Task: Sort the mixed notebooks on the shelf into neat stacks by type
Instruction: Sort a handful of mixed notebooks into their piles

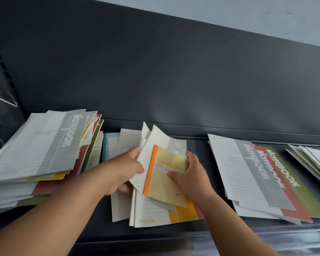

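A small yellow notebook (164,176) with an orange spine lies on top of a loose middle pile of notebooks (150,211) on the dark shelf. My right hand (188,178) pinches its right edge, thumb on the cover. My left hand (124,170) grips a cream lined notebook (146,156) just under it, lifting its left side. A tall messy stack (37,154) topped by a grey "Notebook" cover sits at the left. Grey, red and green "Notebook" covers (262,180) are fanned out at the right.
The shelf's dark back panel (155,80) rises right behind the piles. Another stack of pale notebooks (314,161) lies at the far right. A clear plastic lip (284,237) runs along the shelf's front edge. A clear divider (0,89) stands at the far left.
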`<state>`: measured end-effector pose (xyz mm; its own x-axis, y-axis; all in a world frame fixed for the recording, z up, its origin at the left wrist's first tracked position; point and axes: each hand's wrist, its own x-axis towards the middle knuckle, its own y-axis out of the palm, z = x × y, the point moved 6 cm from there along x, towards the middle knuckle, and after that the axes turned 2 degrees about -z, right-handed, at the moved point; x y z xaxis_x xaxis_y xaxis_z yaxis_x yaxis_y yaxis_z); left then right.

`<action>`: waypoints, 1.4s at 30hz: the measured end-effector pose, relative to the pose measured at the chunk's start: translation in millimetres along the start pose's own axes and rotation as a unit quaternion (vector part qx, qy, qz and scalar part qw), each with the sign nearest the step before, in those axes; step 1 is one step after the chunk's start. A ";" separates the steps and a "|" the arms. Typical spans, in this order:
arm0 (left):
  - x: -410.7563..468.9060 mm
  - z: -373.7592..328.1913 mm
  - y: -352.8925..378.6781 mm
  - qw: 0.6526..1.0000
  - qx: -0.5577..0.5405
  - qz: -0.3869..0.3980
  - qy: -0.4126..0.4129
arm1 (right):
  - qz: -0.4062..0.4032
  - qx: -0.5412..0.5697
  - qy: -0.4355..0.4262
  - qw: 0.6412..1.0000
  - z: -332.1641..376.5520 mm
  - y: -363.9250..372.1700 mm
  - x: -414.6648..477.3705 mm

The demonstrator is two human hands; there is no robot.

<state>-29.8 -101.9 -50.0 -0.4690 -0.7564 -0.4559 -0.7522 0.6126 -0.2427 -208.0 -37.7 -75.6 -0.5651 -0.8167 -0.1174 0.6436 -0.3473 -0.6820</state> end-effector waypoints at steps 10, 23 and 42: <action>5.2 18.6 -9.8 0.986 -0.108 -0.122 0.025 | -0.034 0.078 0.017 0.996 6.3 -8.0 -5.6; -19.0 -26.9 8.4 0.964 -0.219 -0.099 0.116 | -0.079 0.179 0.038 0.980 13.8 -70.0 -24.5; -41.9 -120.1 343.4 0.973 -0.178 0.057 0.135 | -0.212 0.200 0.069 0.954 -214.5 -327.3 -92.2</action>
<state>-324.1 112.7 -11.3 -0.6265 -0.7508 -0.2093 -0.7788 0.6137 0.1297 -477.3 250.2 3.6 -0.8634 -0.5045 -0.0055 0.4719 -0.8036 -0.3626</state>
